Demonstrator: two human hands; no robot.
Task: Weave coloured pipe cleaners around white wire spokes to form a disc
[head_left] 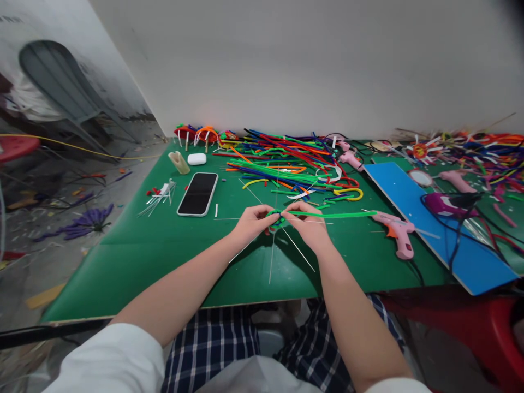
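My left hand (252, 222) and my right hand (308, 222) meet over the middle of the green table (135, 256), fingers pinched together. Between them sits a small coil of green pipe cleaner (275, 216), crossed by several thin white sticks (273, 252) that fan outward. The coil's loose green tail (344, 215) runs right from my right hand toward a pink glue gun (396, 232). Both hands grip the coil and sticks.
A heap of coloured pipe cleaners (286, 164) lies behind my hands. A phone (198, 194), a white earbud case (197, 159) and spare white sticks (159, 200) lie to the left. A blue board (426, 218), more glue guns (446, 204) and cables fill the right.
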